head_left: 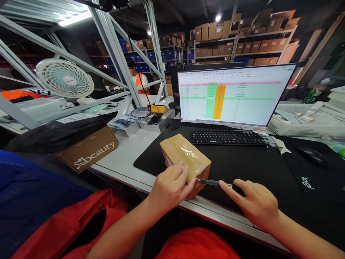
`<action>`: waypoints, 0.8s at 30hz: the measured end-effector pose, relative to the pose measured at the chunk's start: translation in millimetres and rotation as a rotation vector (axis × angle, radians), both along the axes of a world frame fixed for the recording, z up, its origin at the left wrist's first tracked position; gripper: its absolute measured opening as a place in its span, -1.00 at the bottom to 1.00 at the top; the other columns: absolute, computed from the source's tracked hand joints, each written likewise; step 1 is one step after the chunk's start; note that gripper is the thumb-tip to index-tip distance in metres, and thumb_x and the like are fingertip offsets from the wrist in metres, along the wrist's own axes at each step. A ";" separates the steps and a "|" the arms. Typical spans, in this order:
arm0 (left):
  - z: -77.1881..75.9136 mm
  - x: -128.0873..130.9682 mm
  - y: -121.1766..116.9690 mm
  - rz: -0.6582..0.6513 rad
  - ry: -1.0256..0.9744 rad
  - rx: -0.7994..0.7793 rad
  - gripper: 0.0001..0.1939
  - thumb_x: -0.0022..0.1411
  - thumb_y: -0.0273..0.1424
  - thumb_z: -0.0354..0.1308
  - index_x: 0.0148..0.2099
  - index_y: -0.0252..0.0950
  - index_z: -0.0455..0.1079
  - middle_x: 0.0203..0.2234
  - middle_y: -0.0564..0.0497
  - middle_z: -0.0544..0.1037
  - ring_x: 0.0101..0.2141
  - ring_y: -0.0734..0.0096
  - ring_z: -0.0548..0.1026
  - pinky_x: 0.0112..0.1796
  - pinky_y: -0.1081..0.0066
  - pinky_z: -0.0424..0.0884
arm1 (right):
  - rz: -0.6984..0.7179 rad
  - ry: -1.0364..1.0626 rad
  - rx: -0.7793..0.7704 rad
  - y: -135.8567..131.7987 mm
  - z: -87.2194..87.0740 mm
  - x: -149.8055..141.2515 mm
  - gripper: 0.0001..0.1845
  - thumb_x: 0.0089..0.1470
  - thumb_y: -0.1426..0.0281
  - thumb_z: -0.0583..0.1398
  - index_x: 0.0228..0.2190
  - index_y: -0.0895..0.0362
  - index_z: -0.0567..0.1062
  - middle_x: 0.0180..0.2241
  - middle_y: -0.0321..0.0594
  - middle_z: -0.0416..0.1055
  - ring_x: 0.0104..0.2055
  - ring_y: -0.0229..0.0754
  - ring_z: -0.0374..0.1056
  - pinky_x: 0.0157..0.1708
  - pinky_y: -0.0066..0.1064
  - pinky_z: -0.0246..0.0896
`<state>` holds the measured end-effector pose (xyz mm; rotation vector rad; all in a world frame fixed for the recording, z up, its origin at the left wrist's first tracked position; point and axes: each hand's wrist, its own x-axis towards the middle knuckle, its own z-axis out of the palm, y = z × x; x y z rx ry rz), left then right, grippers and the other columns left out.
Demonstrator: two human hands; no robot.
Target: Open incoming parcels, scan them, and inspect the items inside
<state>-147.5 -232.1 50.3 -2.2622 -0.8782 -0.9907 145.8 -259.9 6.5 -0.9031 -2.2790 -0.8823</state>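
Observation:
A small brown cardboard box (185, 149) sealed with shiny clear tape rests on the black desk mat (229, 162) near the desk's front edge. My left hand (172, 183) is closed against its near side, fingers curled on the top edge and thumb along the near corner. In my right hand (256, 201) is a utility knife (212, 182), the index finger stretched along its body. The blade's tip points left and meets the box's near top edge, close to my left thumb. The knife's rear end is partly hidden by my fingers.
Behind the box stand a black keyboard (229, 137) and a monitor (234, 95) showing a spreadsheet. A mouse (312, 156) lies to the right, before a white basket (291, 126). At left are a brown printed box (88, 149), a black bag (61, 129) and a fan (66, 79).

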 end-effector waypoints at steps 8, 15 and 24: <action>-5.8 -6.5 -2.6 -0.026 0.045 0.025 -0.78 0.32 -0.40 0.18 -0.03 -0.41 0.45 -0.27 -0.20 0.64 -0.16 0.13 0.64 -0.17 0.29 0.64 | -0.152 -0.103 0.070 12.9 -2.1 19.7 -0.30 0.21 0.61 0.07 0.29 -0.14 0.25 -0.27 -0.28 0.45 -0.44 -0.25 0.17 -0.45 -0.33 -0.02; -5.8 -59.8 0.5 -0.311 -0.002 -0.290 -0.70 0.39 -0.46 0.12 0.15 -0.33 0.39 -0.12 -0.17 0.61 0.06 0.19 0.55 0.03 0.24 0.57 | -0.470 0.107 -0.064 31.6 7.0 73.6 -0.41 0.31 0.48 0.02 0.31 -0.11 0.23 -0.21 -0.32 0.52 -0.43 -0.27 0.35 -0.61 -0.40 -0.06; -30.2 -100.2 84.1 -0.435 -0.109 -0.441 0.17 -0.21 0.38 0.23 0.29 -0.30 0.29 0.20 -0.38 0.40 0.22 -0.22 0.35 0.30 -0.24 0.01 | -0.149 0.367 -0.724 86.5 103.8 -24.6 -0.48 0.32 0.10 -0.02 0.14 0.01 0.46 -0.39 -0.28 0.53 -0.38 -0.15 0.45 -0.35 -0.35 0.35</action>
